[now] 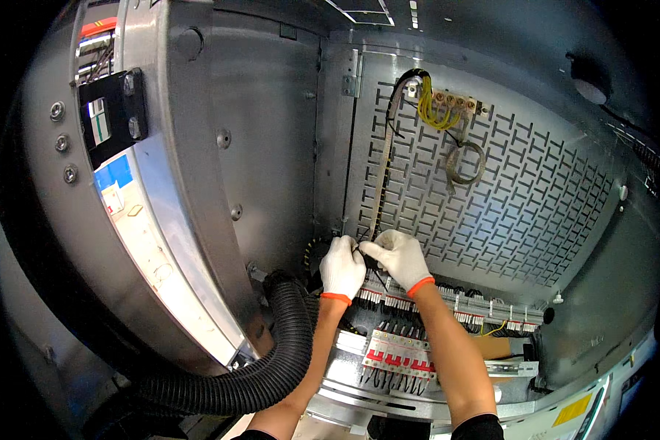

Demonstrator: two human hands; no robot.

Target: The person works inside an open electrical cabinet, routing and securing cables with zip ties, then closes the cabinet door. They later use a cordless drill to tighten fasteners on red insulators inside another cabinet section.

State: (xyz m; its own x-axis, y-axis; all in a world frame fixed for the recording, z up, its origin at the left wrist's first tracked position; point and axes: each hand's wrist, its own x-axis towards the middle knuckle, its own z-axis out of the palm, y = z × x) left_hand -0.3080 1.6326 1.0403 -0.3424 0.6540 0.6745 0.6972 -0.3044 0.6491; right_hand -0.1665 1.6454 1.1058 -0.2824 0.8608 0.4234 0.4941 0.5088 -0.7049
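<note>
Forearms [456,356], ribbed hose [290,352] leftward, left hand [342,269], right hand [400,259], fingers pinching black strip [357,249], slotted panel [506,249] edge near, open room rightward

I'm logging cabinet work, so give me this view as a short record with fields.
hands: left hand and right hand, white-gloved, close together near the lower end of a pale strip
grip: too small to tell
behind: slotted metal panel
upper area: yellow wires
below: red breaker switches
left: black corrugated hose
</note>
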